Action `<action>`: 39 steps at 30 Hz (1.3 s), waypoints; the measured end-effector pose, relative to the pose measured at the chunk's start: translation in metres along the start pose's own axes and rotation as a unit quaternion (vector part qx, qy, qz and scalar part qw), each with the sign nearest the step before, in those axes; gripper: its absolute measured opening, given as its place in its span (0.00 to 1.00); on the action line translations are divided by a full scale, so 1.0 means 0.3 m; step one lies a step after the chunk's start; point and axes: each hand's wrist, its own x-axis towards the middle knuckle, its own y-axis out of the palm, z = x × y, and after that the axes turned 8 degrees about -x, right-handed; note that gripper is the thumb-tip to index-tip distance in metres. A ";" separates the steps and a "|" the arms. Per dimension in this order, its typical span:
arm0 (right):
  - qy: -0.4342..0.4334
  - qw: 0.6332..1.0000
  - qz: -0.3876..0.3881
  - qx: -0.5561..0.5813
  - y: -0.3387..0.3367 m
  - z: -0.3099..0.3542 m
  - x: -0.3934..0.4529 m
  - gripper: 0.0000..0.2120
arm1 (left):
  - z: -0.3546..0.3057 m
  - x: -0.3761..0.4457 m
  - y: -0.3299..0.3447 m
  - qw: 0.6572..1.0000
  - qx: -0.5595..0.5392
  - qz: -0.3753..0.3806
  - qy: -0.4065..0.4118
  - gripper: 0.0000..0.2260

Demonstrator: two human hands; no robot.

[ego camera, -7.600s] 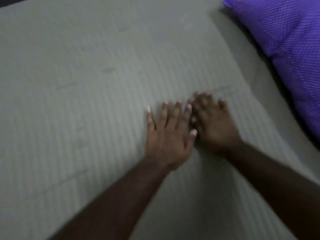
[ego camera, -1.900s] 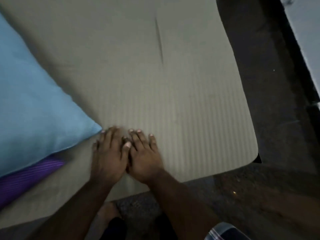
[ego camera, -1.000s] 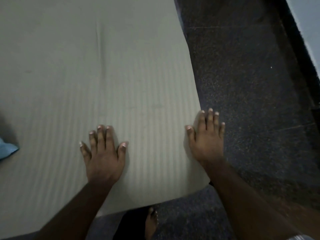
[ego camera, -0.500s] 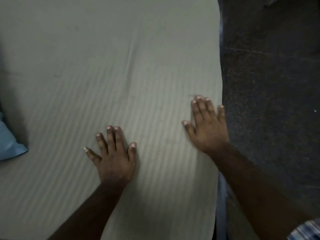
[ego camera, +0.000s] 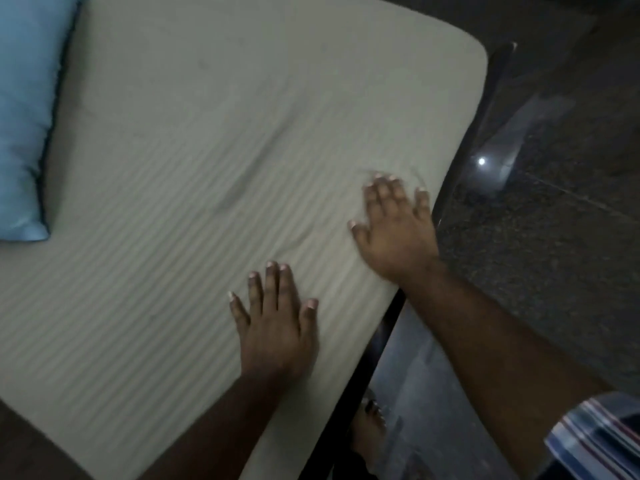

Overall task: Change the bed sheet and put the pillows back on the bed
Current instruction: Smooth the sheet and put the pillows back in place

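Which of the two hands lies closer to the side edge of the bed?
The right hand: its little finger nearly reaches the edge of the striped beige bed sheet. The left hand rests flat further inward.

Sheet (ego camera: 194,174) open ahead (blue pillow (ego camera: 24,116) blocks far left).

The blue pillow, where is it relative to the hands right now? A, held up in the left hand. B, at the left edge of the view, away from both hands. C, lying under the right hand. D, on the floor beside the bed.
B: the blue pillow lies on the sheet at the far left, while the left hand and right hand press flat on the sheet near the bed's right edge.
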 end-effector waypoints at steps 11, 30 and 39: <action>-0.261 0.965 0.008 -0.009 -0.011 0.033 0.036 0.34 | -0.038 -0.028 0.038 0.997 -0.023 -0.042 -0.058 0.31; -0.231 0.971 -0.015 -0.064 -0.041 -0.347 0.822 0.37 | -0.518 0.452 0.029 0.942 -0.079 -0.113 -0.307 0.36; -0.449 0.891 -0.058 0.033 -0.084 -0.165 0.722 0.32 | -0.430 0.567 -0.073 0.891 -0.138 -0.187 -0.389 0.36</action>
